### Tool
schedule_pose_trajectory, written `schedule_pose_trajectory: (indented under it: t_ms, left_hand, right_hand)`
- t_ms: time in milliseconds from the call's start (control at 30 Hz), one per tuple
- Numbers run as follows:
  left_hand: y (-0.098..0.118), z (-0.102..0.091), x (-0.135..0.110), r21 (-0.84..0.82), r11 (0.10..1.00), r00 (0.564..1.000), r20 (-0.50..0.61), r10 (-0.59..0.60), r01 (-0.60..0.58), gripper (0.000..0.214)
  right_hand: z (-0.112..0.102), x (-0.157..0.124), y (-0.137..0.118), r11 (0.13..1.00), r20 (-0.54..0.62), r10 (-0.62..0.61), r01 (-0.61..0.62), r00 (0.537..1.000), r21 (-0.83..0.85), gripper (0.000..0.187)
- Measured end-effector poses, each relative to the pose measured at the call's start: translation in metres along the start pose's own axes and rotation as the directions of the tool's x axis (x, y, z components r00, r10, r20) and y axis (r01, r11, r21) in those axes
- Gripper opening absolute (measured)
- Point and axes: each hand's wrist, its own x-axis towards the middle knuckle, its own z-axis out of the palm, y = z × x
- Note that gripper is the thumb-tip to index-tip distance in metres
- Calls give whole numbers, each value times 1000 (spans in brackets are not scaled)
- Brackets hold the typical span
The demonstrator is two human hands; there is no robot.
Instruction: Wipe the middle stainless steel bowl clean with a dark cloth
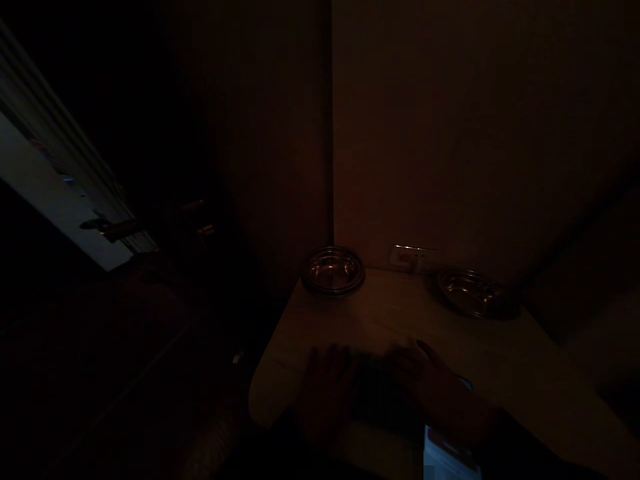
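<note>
Black object (377, 393) is lying between left hand (326, 387) and right hand (419, 377), both grips too dim to tell, darkness perhaps inviting fumbles

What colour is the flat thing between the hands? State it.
The flat thing looks near-black, exact shade unclear in the dim light; best seen in the head view.

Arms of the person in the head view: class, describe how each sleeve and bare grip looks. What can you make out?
The left grip and right grip are human hands, with no gloves visible. Both the left sleeve and right sleeve look dark, and the right one stops short of the wrist. The picture is too dim to tell fabric, markings or jewellery.
</note>
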Motion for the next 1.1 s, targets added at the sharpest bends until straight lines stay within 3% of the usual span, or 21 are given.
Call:
schedule_pose_trajectory:
  t_ms: [133,233,333,433,500,633,800,900,933,1100]
  left_hand:
    - [-6,2,-2,113,993,999,-32,-7,10,49]
    - [-12,3,-9,177,983,998,-34,59,-52,53]
    - [-17,0,-11,165,986,995,-86,50,-35,49]
    - [-21,-11,1,49,998,978,-205,-31,42,42]
    - [-24,-25,16,-80,986,946,-283,-160,143,37]
    - [-30,-57,48,-306,930,927,-246,-284,204,32]
    - [-50,-83,82,-516,800,824,-276,-494,307,27]
    - [-67,-91,104,-517,759,682,-388,-620,395,30]
    - [-72,-92,111,-504,765,655,-426,-624,402,31]
    - [-92,-87,136,-397,756,578,-489,-654,520,37]
  right_hand:
    - [-17,2,1,996,100,-57,50,993,74,38]
    - [-26,5,-5,989,187,-96,72,978,128,37]
    - [-28,7,-7,985,170,-86,58,982,161,37]
    - [-32,13,0,974,115,-44,17,992,224,37]
    - [-37,20,8,962,92,-8,-18,996,271,35]
    - [-47,37,26,903,106,56,-95,993,418,34]
    - [-48,60,48,801,161,227,-278,961,530,38]
    - [-46,79,63,783,134,262,-292,956,549,37]
    - [-45,86,68,788,125,277,-300,953,538,36]
    - [-45,126,81,859,106,309,-325,945,396,32]
